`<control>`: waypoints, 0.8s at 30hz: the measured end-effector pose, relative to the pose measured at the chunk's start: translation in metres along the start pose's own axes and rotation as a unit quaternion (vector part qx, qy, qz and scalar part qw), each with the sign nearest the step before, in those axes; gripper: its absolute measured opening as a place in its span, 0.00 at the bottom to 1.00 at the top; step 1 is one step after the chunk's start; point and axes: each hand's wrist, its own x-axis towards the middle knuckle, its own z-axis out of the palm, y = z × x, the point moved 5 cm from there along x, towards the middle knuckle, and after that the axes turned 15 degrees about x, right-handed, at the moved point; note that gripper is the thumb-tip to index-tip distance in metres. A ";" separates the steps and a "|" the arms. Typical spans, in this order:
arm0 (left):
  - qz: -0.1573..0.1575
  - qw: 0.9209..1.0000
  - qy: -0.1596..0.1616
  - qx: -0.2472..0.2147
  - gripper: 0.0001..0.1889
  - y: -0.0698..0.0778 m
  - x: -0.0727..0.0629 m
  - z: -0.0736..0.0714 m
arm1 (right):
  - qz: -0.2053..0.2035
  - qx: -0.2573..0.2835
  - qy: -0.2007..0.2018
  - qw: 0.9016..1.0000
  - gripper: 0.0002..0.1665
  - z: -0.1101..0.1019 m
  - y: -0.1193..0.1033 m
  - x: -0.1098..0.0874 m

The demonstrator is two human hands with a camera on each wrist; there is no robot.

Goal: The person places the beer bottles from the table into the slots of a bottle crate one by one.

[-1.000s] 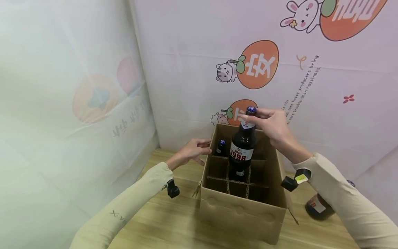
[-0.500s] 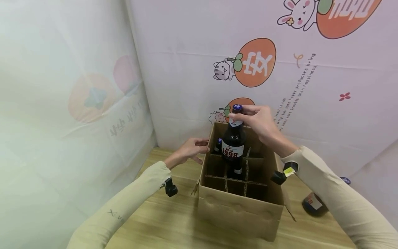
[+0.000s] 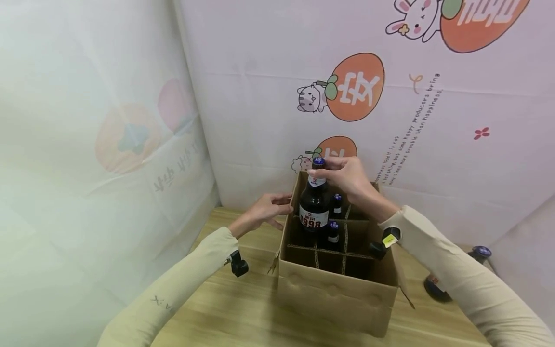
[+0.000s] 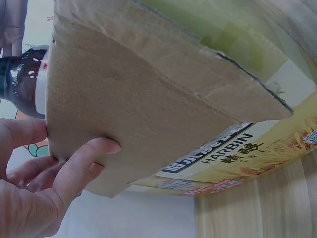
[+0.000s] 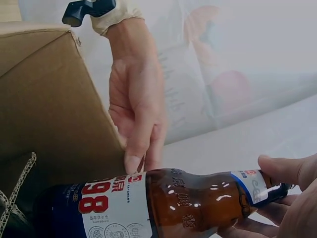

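Observation:
My right hand (image 3: 349,178) pinches a brown beer bottle (image 3: 314,214) by its neck, just below the blue cap. The bottle has a white "1998" label, and its lower part is down inside an open cardboard box (image 3: 334,294), on the left side. In the right wrist view the bottle (image 5: 183,203) lies across the frame, its base hidden in shadow. My left hand (image 3: 266,209) holds the box's left rim; in the left wrist view its thumb (image 4: 94,148) presses the outer cardboard. Beside the held bottle, two capped bottles (image 3: 334,231) stand in the box.
Cardboard dividers (image 3: 344,262) split the box into compartments. Another bottle (image 3: 435,286) is on the wooden table (image 3: 225,299) right of the box, partly behind the right sleeve. A printed cloth (image 3: 260,120) hangs close behind, with a second cloth (image 3: 86,193) at left.
My right hand has moved left with the bottle and then lowered it into the box's left side, uncovering two caps to its right. My left hand stays at the rim.

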 end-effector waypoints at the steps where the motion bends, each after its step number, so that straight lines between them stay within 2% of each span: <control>1: 0.000 1.000 0.001 0.001 0.31 0.000 0.000 0.000 | -0.001 -0.002 -0.007 1.000 0.36 0.002 0.002 0.001; 6: -0.001 1.000 0.004 0.001 0.30 -0.002 0.000 0.000 | 0.000 -0.014 -0.034 0.999 0.31 0.009 0.007 0.003; 16: 0.001 1.000 0.000 -0.005 0.31 -0.001 0.000 0.002 | 0.027 0.014 0.003 1.000 0.37 0.005 0.011 0.008; 20: 0.000 1.000 0.000 -0.004 0.31 0.002 -0.001 0.000 | 0.028 0.022 0.004 0.999 0.39 0.006 0.013 0.010; 24: -0.002 1.000 -0.002 0.001 0.31 0.002 -0.002 -0.001 | 0.033 0.015 -0.008 0.999 0.38 0.009 0.024 0.010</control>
